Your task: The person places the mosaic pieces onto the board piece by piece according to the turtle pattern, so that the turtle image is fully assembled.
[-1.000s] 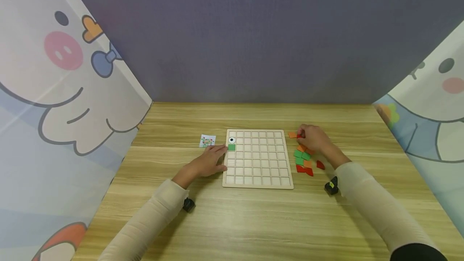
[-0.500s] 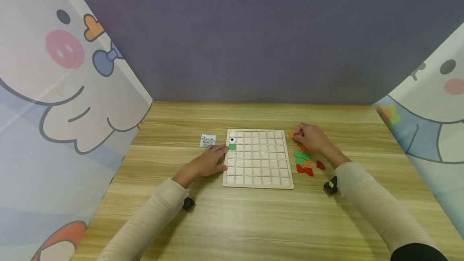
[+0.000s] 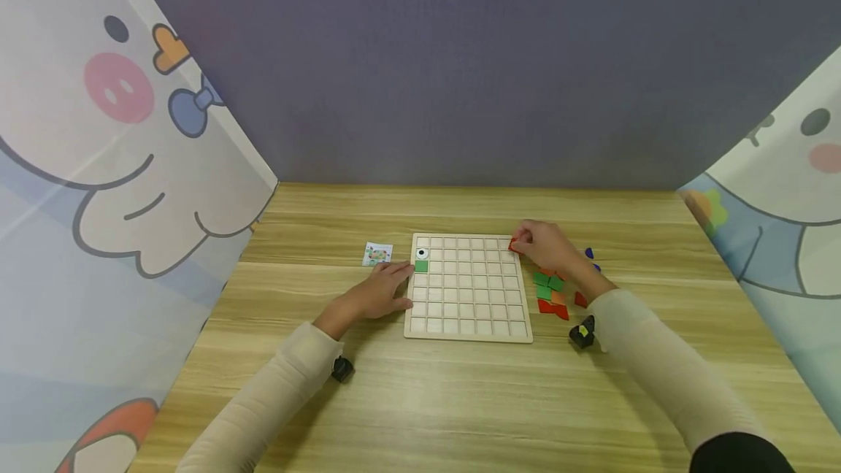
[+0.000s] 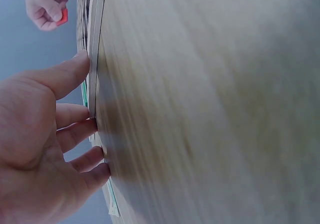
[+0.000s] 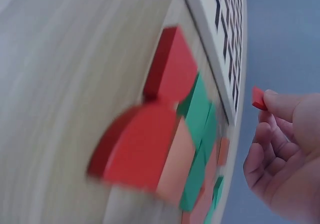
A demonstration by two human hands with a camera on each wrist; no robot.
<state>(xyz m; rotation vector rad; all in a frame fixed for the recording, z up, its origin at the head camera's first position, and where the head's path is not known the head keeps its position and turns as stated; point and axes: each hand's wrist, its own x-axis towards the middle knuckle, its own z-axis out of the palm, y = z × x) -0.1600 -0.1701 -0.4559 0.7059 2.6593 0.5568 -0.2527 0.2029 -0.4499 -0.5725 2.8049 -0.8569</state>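
Observation:
In the head view, my left hand (image 3: 377, 292) rests at the left edge of the wooden grid board (image 3: 466, 296). Its fingers are spread, and in the left wrist view the thumb and fingertips (image 4: 92, 126) lie along the board's rim. The board holds a white tile with a black dot (image 3: 422, 253) and, just below it, a green square tile (image 3: 421, 266). At the board's upper right corner, my right hand (image 3: 545, 245) pinches a small red tile (image 3: 513, 244) between thumb and fingers. The right wrist view shows this red tile (image 5: 258, 99) raised above the surface.
Right of the board lie several loose tiles: green (image 3: 544, 293), orange (image 3: 557, 298) and red (image 3: 546, 306). Blue pieces (image 3: 589, 252) show beyond the right wrist. A small printed card (image 3: 377, 254) lies left of the board. A grey panel (image 3: 479, 71) stands behind the table.
My right hand has picked up the red tile from beside the board and moved left to the board's upper right corner. Blue pieces have come into view behind it. The left hand stays put.

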